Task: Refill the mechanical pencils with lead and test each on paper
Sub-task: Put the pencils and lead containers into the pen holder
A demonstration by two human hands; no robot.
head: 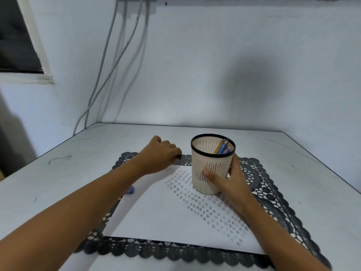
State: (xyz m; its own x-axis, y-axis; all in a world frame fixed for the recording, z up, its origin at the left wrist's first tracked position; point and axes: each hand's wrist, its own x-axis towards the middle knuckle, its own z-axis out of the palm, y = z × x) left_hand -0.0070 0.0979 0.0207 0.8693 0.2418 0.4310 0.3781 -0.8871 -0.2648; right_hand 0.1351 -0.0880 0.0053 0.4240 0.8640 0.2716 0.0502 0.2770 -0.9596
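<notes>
A cream slotted pen cup (212,167) with a black rim stands on the far part of a white paper sheet (156,218) marked with rows of small stars. Several mechanical pencils (222,147), orange, blue and purple, lean inside the cup. My right hand (228,178) grips the cup's lower right side, thumb across its front. My left hand (162,153) reaches past the paper's far left corner with curled fingers; something small and dark shows at the fingertips, but what it is stays unclear.
The paper lies on a dark lace placemat (273,192) on a white table (78,153). A small purple object (130,190) lies by the paper's left edge, under my left forearm. The wall and hanging cables (109,75) stand behind the table.
</notes>
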